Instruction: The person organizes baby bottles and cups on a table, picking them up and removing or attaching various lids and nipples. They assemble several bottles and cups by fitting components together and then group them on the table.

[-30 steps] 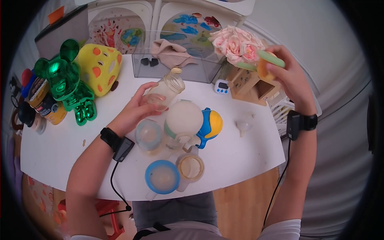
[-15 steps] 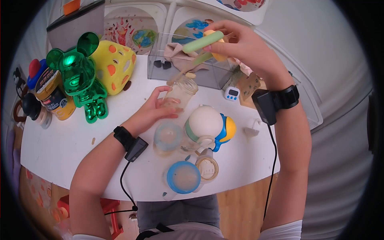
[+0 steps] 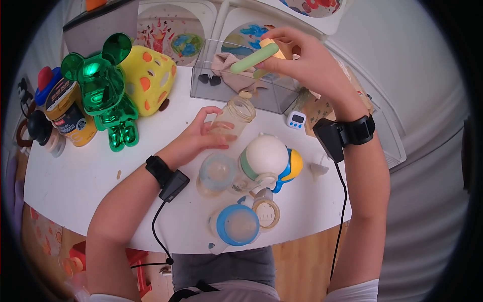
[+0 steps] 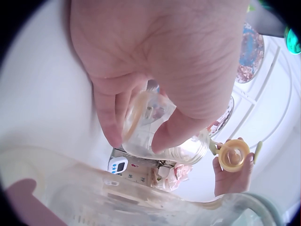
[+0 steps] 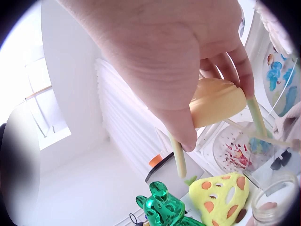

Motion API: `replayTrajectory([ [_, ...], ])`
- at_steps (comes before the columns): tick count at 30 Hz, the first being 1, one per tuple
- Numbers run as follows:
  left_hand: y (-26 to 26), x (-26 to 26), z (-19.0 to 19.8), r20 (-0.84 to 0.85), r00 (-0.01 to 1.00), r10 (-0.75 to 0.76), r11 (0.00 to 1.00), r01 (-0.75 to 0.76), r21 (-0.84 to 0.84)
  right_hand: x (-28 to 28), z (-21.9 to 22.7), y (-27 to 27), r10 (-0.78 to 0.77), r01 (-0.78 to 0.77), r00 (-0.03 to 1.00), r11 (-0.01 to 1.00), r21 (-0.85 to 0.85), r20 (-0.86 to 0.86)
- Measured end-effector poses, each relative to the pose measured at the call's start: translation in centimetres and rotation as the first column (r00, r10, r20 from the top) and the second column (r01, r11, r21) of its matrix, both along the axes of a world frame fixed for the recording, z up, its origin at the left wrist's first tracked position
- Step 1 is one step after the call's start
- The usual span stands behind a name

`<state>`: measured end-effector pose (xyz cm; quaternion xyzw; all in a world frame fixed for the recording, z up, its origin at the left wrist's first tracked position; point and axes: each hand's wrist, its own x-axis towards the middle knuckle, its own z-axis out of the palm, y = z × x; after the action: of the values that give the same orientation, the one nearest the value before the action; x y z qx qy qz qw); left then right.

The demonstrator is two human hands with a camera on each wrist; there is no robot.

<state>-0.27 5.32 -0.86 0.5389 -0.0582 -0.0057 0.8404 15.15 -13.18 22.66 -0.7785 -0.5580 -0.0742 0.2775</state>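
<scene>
"What is your left hand (image 3: 193, 141) doing?"

"Its fingers and thumb are curled round a clear bottle (image 3: 231, 121), which seems tilted, with its mouth away from my palm."

"And your right hand (image 3: 314, 65)?"

"That one pinches a yellow cap (image 5: 216, 101) with green handles (image 3: 254, 58), above and beyond the left hand, on its right side. A pale tube (image 5: 282, 141) runs from the cap toward the bottle; whether its tip is inside the mouth, I can't tell."

"How far along would you say you are?"

"Partway, I'd judge. Both pieces are in my grip, but the bottle's mouth is bare and the cap sits apart from it, so those two aren't joined."

"What about the others?"

"Nearer my body than my left hand, and a bit to its right, stand a blue-topped bottle (image 3: 238, 225) and a white-domed bottle (image 3: 265, 155), both with tops on. Just beyond my left fingertips, off to the right, is a small timer (image 3: 296, 120). How much is left beyond this, I can't tell."
</scene>
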Motion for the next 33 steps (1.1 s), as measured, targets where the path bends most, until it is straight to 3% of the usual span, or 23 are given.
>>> replayTrajectory([
  [6, -0.2, -0.1, 0.4, -0.039, 0.998, 0.039, 0.998, -0.037, 0.041, 0.1, 0.8, 0.1, -0.041, 0.041, 0.999, 0.999, 0.026, -0.009],
  [9, -0.1, 0.0, 0.1, -0.044, 0.997, 0.062, 0.998, -0.062, 0.005, 0.6, 0.4, 0.5, 0.007, -0.009, 0.999, 0.999, 0.035, 0.049],
  [12, -0.2, -0.1, 0.4, -0.036, 0.997, 0.065, 0.998, -0.064, 0.01, 0.1, 0.4, 0.5, 0.031, -0.032, 0.999, 0.999, -0.016, -0.023],
  [17, -0.2, -0.1, 0.3, -0.033, 0.998, 0.046, 0.999, -0.046, 0.017, 0.5, 0.2, 0.5, 0.034, -0.037, 0.992, 0.999, 0.016, 0.123],
  [21, -0.1, 0.0, 0.1, -0.05, 0.996, 0.068, 0.996, -0.07, -0.049, -0.3, 1.2, 0.7, 0.045, -0.047, 0.997, 0.999, 0.022, 0.061],
  [24, -0.1, 0.1, 0.1, -0.057, 0.997, 0.058, 0.997, -0.061, -0.05, -0.8, 1.7, 0.6, -0.077, 0.078, 0.997, 0.996, -0.032, 0.029],
  [26, 0.0, 0.1, 0.0, -0.043, 0.997, 0.058, 0.997, -0.06, -0.049, 0.9, 1.1, 0.8, 0.094, -0.1, 0.993, 0.991, 0.086, 0.077],
  [27, 0.0, 0.1, -0.1, -0.034, 0.998, 0.055, 0.997, -0.057, -0.046, 0.1, 1.1, 0.7, 0.092, -0.098, 0.993, 0.991, 0.086, 0.071],
  [29, -0.1, -0.1, 0.0, -0.039, 0.998, 0.052, 0.998, -0.053, -0.032, -2.0, 1.8, 0.5, -0.12, 0.117, 0.99, 0.992, -0.05, -0.067],
  [30, -0.1, -0.1, 0.1, -0.038, 0.998, 0.05, 0.999, -0.051, -0.017, -1.4, 1.2, 0.4, -0.124, 0.12, 0.99, 0.992, -0.049, -0.07],
  [32, 0.0, 0.0, -0.1, -0.038, 0.998, 0.049, 0.998, -0.05, -0.023, 0.0, 0.0, 0.5, 0.048, -0.049, 0.995, 0.999, 0.005, 0.082],
  [33, 0.0, 0.1, -0.1, -0.036, 0.998, 0.052, 0.998, -0.053, -0.031, 0.1, 0.2, 0.6, 0.052, -0.053, 0.995, 0.999, 0.006, 0.087],
])
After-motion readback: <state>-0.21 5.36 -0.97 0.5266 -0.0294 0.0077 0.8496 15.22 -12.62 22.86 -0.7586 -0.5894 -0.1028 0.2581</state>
